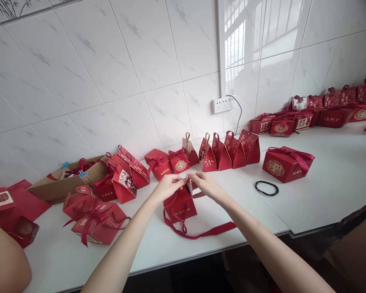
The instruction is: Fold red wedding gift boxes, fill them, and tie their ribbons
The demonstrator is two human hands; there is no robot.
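A red gift box (186,209) with gold lettering and a twisted red cord handle stands on the white table in front of me. My left hand (170,186) is at its top edge, thumb and fingers pinched together on the box's top flap. From the other side my right hand (204,185) pinches the same upper part, its fingertips meeting the left ones. The exact fold between the fingertips is too small to make out. A dark red ribbon (205,235) lies loose around the box's front and trails right, under my right forearm.
Several finished red boxes (228,152) line the wall, with more at the far right. A ribboned box (288,165) and a black loop (266,188) lie to the right. At left are a cardboard tray (42,189), ribboned boxes (97,224) and another person's arm (6,256).
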